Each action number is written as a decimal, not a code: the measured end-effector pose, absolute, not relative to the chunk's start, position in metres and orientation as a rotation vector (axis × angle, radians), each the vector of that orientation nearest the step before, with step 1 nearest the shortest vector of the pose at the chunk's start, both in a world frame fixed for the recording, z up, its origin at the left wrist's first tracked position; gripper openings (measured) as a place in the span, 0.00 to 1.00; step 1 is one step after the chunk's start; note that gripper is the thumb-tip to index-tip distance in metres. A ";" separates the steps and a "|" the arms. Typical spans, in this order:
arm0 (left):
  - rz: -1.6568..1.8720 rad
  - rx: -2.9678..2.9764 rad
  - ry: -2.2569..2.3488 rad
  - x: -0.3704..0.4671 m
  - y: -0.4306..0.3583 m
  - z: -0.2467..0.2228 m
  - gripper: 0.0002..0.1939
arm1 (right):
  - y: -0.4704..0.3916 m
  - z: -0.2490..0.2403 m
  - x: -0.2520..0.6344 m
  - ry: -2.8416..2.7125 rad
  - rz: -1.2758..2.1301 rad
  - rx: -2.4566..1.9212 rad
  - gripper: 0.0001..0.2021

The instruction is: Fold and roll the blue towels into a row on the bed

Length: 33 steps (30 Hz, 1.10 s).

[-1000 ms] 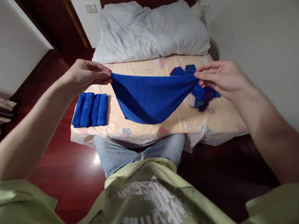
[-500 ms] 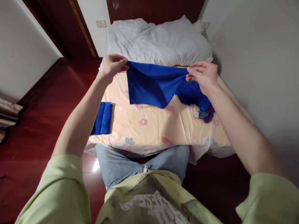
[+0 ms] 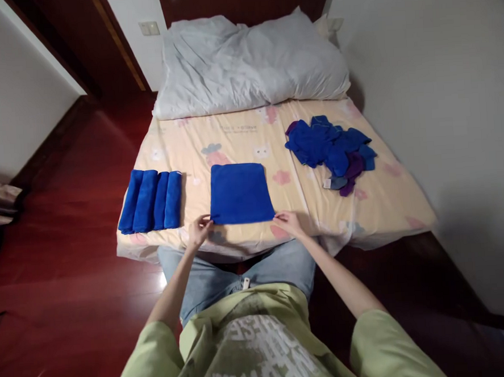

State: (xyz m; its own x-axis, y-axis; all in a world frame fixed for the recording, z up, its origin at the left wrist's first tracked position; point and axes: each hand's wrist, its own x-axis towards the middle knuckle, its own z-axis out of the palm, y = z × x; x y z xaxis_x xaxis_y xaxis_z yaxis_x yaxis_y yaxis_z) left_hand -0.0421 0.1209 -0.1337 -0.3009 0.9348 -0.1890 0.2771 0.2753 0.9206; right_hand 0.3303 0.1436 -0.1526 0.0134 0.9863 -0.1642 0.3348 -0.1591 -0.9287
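A blue towel lies flat and nearly square on the bed in front of me. My left hand pinches its near left corner. At the near right corner, the fingertips of my right hand are closed on the towel's edge. Left of it, several rolled or folded blue towels lie side by side. To the right is a loose heap of blue cloths, with some purple pieces and a small white tag among them.
The bed has a pale yellow sheet with flower and carrot prints. A large grey-white pillow or quilt lies across its head end. A wall borders the right side, and red wooden floor shows at left.
Both hands have come down and toward me, laying the towel that hung stretched in the air flat on the bed. The view has shifted, so the left row and right heap show fully.
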 end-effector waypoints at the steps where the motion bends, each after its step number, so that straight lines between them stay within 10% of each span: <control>1: 1.041 1.053 1.773 -0.040 0.109 -0.149 0.18 | 0.132 -0.170 0.328 -1.357 1.182 -1.610 0.09; 14: 0.932 1.190 1.806 -0.057 0.081 -0.198 0.18 | 0.112 -0.216 0.331 -1.013 1.136 -1.713 0.24; 33: 0.752 1.404 1.985 -0.052 0.063 -0.205 0.10 | 0.086 -0.206 0.331 -1.049 1.208 -1.922 0.08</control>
